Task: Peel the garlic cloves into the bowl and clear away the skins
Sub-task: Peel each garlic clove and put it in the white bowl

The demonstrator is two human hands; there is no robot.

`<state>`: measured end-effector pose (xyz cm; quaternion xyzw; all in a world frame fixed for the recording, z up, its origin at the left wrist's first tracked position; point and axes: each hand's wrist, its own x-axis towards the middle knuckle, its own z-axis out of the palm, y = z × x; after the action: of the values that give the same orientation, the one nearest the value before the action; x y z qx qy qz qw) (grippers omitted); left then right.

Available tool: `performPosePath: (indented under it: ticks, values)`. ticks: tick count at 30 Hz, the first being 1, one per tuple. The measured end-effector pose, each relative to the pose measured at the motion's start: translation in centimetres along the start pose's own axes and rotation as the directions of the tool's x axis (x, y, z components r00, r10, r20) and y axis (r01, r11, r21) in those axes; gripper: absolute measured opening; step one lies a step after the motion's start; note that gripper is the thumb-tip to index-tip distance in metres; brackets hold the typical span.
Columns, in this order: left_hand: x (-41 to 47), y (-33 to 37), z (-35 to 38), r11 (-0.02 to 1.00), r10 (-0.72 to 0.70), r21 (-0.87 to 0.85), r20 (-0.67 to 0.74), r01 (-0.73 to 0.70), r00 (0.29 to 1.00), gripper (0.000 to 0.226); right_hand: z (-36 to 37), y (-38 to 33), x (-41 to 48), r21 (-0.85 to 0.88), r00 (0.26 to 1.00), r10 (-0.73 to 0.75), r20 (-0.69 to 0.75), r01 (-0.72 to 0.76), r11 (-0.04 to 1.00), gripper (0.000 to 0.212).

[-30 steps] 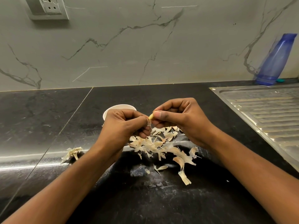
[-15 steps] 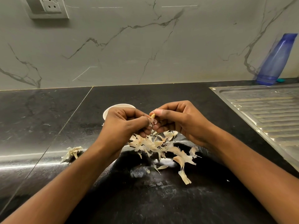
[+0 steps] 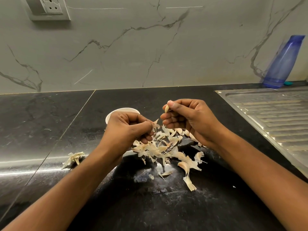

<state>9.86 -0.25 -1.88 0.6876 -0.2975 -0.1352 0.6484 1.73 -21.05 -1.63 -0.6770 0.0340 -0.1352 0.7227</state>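
1. Clove: the small pale garlic clove point(image 3: 166, 108) is pinched in your right hand point(image 3: 188, 120), raised just right of the round white bowl point(image 3: 123, 110), its long axis near upright.
2. Your right grip is clamped on that clove. Your left hand point(image 3: 128, 129), in front of the bowl, pinches a strip of papery skin point(image 3: 155, 125).
3. The bowl lies left of the clove, so a drop looks like a short leftward carry.
4. Your left hand hides the bowl's contents, so I cannot tell what it holds.
5. Loose pale skins point(image 3: 166, 147) are heaped on the black stone counter point(image 3: 50, 122) nearer you than the bowl, with a smaller tuft point(image 3: 74, 158) farther left.
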Motion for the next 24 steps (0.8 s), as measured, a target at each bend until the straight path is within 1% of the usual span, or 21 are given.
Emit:
performPosePath:
  ticks: [2,5,11,17,21,24]
  values:
    - [-0.09,0.03,0.02,0.998,-0.005,0.057,0.007,0.005,1.000,0.009,-0.03,-0.05,0.00,-0.008,1.000,0.006,-0.002,-0.006,1.000,0.030]
    - [-0.02,-0.08,0.05,0.994,-0.050,0.098,0.016,0.048,0.999,0.010,0.07,0.00,-0.04,-0.024,1.000,0.009,0.004,-0.009,1.000,0.031]
    - [0.05,-0.40,0.09,0.988,-0.113,0.110,0.079,0.104,0.990,0.013,0.06,0.01,-0.05,-0.061,0.999,0.039,0.034,-0.037,0.997,0.030]
    - [0.14,-0.31,-0.14,0.990,-0.094,0.120,0.122,0.079,0.988,0.015,0.16,0.07,-0.15,-0.145,0.992,0.082,0.091,-0.069,0.987,0.023]
    - [0.03,-0.41,0.03,0.992,-0.069,0.114,0.105,0.057,0.992,0.018,0.00,0.06,-0.09,-0.135,0.989,0.101,0.111,-0.086,0.987,0.030]
    - [0.15,-0.63,0.07,0.993,-0.081,0.093,0.092,0.072,0.992,0.019,-0.11,0.03,-0.19,-0.107,0.983,0.098,0.153,-0.082,0.991,0.022]
